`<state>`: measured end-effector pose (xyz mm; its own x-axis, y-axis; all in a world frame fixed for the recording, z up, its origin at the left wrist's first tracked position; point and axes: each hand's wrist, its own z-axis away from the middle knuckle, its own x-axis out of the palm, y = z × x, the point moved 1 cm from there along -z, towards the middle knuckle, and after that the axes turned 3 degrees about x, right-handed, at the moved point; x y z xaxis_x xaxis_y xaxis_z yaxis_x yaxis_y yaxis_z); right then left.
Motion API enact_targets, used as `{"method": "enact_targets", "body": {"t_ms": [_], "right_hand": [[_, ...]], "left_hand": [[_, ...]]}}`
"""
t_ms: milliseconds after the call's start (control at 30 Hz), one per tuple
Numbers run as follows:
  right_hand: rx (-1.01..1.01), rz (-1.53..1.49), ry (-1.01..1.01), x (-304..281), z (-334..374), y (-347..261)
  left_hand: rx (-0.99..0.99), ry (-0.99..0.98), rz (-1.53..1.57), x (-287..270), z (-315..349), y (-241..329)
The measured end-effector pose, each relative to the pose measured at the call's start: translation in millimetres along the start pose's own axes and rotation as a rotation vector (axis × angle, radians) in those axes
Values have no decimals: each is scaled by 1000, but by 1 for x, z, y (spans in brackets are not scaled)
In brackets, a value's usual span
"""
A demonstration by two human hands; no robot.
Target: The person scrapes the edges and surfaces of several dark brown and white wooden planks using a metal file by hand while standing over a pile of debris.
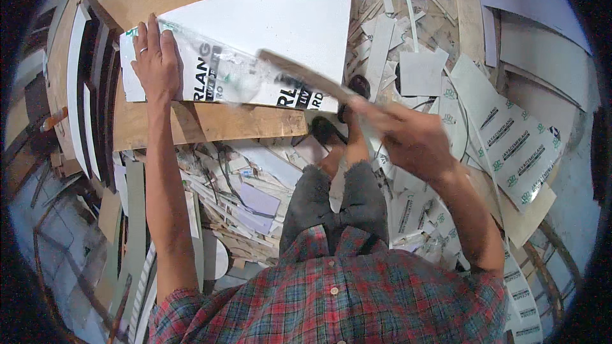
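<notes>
A white panel (287, 25) with a curved far edge lies on the wooden workbench (223, 126). Clear film with black print (229, 76) covers the panel's near part and looks wrinkled. My left hand (155, 64) is flat on the panel's left end, fingers stretched out. In my right hand (411, 137) is a long, flat, brownish tool (306, 74), its fingers wrapped round the near end. The tool slants over the panel's right part and is smeared by motion. Whether it touches the film, I cannot tell.
Dark and white curved strips (89, 89) stand on edge at the bench's left. Offcuts and scraps (255, 185) litter the floor below. Printed sheets (510, 146) and pale boards (542, 57) lie at the right. My feet (328, 130) are beside the bench's near right corner.
</notes>
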<state>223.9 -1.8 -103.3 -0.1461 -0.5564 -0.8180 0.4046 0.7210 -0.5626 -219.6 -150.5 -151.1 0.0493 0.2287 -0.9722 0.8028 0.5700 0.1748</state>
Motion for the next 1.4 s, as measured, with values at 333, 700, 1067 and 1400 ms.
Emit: {"method": "enact_targets", "body": {"t_ms": [333, 700, 1067, 1400], "right_hand": [[-32, -34, -62, 3, -12, -6], [-86, -78, 41, 5, -19, -9], [77, -240, 112, -3, 37, 4], [-28, -152, 44, -3, 18, 16]], "left_hand": [[93, 34, -71, 10, 0, -20], [42, 69, -91, 5, 3, -11], [38, 12, -131, 3, 1, -11], [220, 188, -348, 16, 7, -38]]}}
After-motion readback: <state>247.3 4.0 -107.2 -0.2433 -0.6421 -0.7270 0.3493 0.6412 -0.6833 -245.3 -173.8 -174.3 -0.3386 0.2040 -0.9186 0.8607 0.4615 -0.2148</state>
